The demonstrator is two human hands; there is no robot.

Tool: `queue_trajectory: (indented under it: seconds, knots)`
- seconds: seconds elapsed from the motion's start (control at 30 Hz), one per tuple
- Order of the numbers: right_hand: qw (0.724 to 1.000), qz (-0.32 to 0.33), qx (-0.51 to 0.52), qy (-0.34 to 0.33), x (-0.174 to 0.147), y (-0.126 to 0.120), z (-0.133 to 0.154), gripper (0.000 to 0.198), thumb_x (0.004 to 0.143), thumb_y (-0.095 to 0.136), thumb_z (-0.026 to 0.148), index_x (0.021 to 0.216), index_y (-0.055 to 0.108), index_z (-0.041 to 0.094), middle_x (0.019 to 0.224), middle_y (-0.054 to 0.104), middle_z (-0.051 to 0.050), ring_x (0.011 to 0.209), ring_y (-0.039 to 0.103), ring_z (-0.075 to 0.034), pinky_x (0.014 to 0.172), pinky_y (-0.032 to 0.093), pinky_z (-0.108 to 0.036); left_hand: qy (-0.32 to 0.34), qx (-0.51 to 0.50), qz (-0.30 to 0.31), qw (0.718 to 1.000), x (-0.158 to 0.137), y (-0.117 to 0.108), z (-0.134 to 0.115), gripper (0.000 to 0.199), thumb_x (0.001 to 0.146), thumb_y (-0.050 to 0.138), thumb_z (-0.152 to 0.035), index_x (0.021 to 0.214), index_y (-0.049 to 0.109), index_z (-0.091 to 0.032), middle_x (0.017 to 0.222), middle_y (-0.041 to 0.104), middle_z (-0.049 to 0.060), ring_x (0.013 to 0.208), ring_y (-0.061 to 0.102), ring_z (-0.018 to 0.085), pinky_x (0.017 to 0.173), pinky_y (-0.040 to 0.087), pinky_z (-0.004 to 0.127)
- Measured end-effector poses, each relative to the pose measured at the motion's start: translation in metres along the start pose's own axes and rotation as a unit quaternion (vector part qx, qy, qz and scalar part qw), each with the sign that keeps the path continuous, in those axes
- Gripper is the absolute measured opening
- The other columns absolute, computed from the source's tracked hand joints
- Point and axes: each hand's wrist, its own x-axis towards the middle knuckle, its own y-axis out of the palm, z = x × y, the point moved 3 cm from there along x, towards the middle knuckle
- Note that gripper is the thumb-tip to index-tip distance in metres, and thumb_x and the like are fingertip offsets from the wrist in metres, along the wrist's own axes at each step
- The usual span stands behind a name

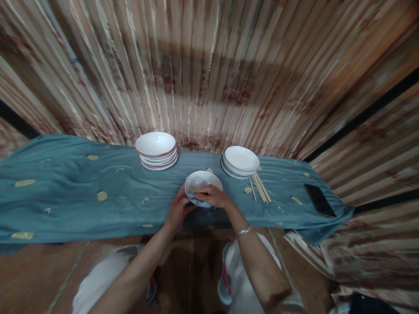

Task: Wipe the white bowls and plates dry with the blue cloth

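Observation:
A white bowl (pixel 205 178) is at the front middle of the cloth-covered table, tipped towards me. My left hand (pixel 179 206) is closed on the bowl's left side, its fingers partly hidden by the bowl. Over the bowl's near inside wall, my right hand (pixel 212 196) has its fingers bent and pressed together. A bluish-grey patch shows under those fingers; whether it is a cloth or the bowl's pattern I cannot make out.
Behind the bowl to the left is a stack of red-edged white bowls (pixel 156 146). Stacked plates (pixel 242 159) sit on the right, beside several wooden chopsticks (pixel 260 187). A black phone (pixel 319 199) lies near the right end of the teal tablecloth (pixel 75 179). Patterned curtains (pixel 196 87) hang behind.

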Motion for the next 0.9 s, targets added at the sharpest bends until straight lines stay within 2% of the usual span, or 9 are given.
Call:
queue_trajectory:
  seconds: [0.13,0.3,0.4,0.47,0.6,0.73,0.9]
  knots:
    - [0.99,-0.008,-0.124,0.062,-0.008,-0.006,0.006,0.026,0.089,0.057,0.021,0.068,0.072,0.015,0.062,0.064,0.002,0.064,0.056,-0.012,0.058,0.034,-0.022,0.011,0.015,0.006,1.0,0.004,-0.004,0.006,0.071,0.065,0.074,-0.029,0.134,0.057,-0.03,0.135,0.062,0.005,0.118,0.059,0.029,0.089,0.057,0.045]
    - [0.942,-0.059,-0.303,0.134,-0.013,-0.006,0.016,0.027,0.09,0.054,0.025,0.089,0.077,0.012,0.092,0.077,-0.014,0.086,0.069,-0.023,0.073,0.045,-0.028,0.022,0.039,0.013,0.999,0.007,-0.008,0.01,0.075,0.065,0.077,-0.033,0.137,0.055,-0.031,0.132,0.062,0.005,0.12,0.058,0.03,0.093,0.055,0.049]
    - [0.919,-0.09,-0.346,0.164,-0.01,-0.003,0.016,0.033,0.093,0.048,0.024,0.1,0.076,0.008,0.104,0.075,-0.022,0.098,0.07,-0.03,0.083,0.049,-0.035,0.024,0.042,0.009,0.999,0.006,-0.008,0.01,0.072,0.067,0.076,-0.033,0.136,0.056,-0.032,0.132,0.062,0.005,0.121,0.057,0.03,0.092,0.056,0.047]
    - [0.915,-0.103,-0.354,0.164,-0.006,-0.001,0.013,0.035,0.095,0.043,0.019,0.103,0.075,0.006,0.108,0.073,-0.025,0.102,0.069,-0.032,0.088,0.049,-0.038,0.025,0.042,0.008,0.999,0.005,-0.008,0.009,0.07,0.068,0.076,-0.032,0.136,0.056,-0.032,0.133,0.062,0.005,0.12,0.058,0.029,0.092,0.057,0.047]
    - [0.932,-0.119,-0.325,0.109,0.004,0.003,0.005,0.034,0.095,0.041,0.015,0.108,0.072,0.009,0.12,0.069,-0.021,0.111,0.064,-0.028,0.098,0.048,-0.038,0.026,0.038,0.014,0.999,0.004,-0.007,0.008,0.071,0.07,0.076,-0.032,0.137,0.055,-0.031,0.135,0.061,0.006,0.119,0.059,0.029,0.092,0.057,0.047]
    - [0.955,-0.128,-0.259,0.074,0.012,0.008,-0.007,0.035,0.095,0.043,0.017,0.121,0.066,0.013,0.14,0.057,-0.016,0.127,0.055,-0.026,0.111,0.04,-0.04,0.026,0.039,0.006,0.999,0.005,-0.009,0.009,0.072,0.068,0.076,-0.032,0.138,0.055,-0.029,0.136,0.061,0.007,0.118,0.06,0.029,0.089,0.058,0.045]
    - [0.977,-0.094,-0.187,0.039,0.02,0.012,-0.013,0.034,0.094,0.048,0.018,0.124,0.065,0.014,0.142,0.056,-0.014,0.138,0.046,-0.024,0.117,0.034,-0.041,0.024,0.032,0.003,0.999,0.007,-0.01,0.012,0.077,0.068,0.076,-0.032,0.141,0.052,-0.026,0.134,0.062,0.009,0.117,0.06,0.029,0.09,0.058,0.044]
